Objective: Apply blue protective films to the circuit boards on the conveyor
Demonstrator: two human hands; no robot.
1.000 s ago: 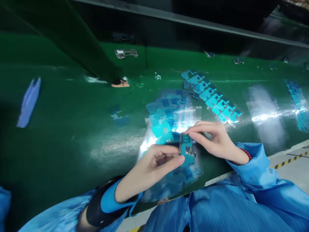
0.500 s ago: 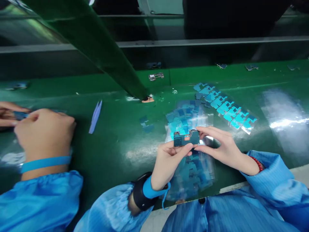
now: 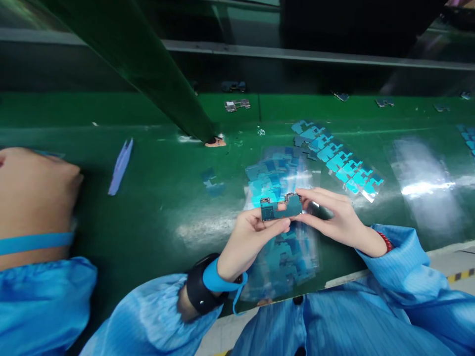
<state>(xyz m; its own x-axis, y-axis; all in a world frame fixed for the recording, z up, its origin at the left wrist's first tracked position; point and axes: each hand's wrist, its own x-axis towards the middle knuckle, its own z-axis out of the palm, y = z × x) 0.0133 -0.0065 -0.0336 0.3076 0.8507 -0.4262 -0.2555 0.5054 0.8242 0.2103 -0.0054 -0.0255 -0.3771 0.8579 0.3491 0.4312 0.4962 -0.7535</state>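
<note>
Both hands pinched a small circuit board (image 3: 281,207) between them: the left hand (image 3: 249,241) gripped its left end, the right hand (image 3: 331,216) its right end. Beneath the grip lay clear sticker sheets (image 3: 282,217); another person's hand (image 3: 35,190) rested far to the left.

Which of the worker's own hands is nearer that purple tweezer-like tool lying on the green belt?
Left. The left hand, holding the small circuit board, sits closer to the purple tool; the right hand grips the board's far end, farther from it.
</note>
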